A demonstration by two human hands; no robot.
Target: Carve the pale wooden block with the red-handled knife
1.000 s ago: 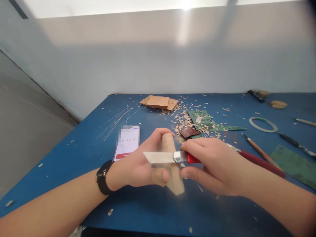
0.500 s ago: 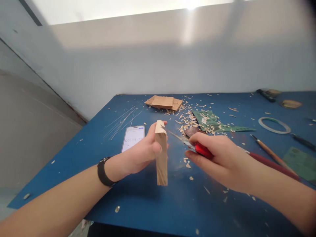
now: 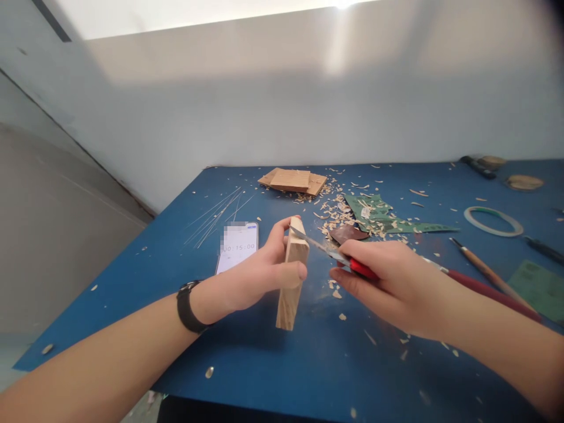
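Note:
In the head view my left hand (image 3: 262,276) is closed around a pale wooden block (image 3: 289,302), its thumb across the near face. The block leans slightly right, and its top end has a cut surface. My right hand (image 3: 396,285) grips a knife (image 3: 363,269) with a red handle. The thin blade points left and lies at the block's top end, seemingly touching it. My right fingers hide much of the handle. Wood shavings (image 3: 337,212) lie on the blue table (image 3: 176,341) behind the hands.
A phone (image 3: 238,249) showing a timer lies beside my left hand. Thin wires (image 3: 215,217) and wooden boards (image 3: 291,181) lie farther back. To the right are brown sandpaper-like scrap (image 3: 348,234), torn green sheet (image 3: 368,211), a tape roll (image 3: 493,221) and wooden-handled tools (image 3: 489,273).
My left hand has tilted the block to the right, its top moving toward the knife. The blade now overlaps the block's top end, where before it was apart. My right hand has barely moved.

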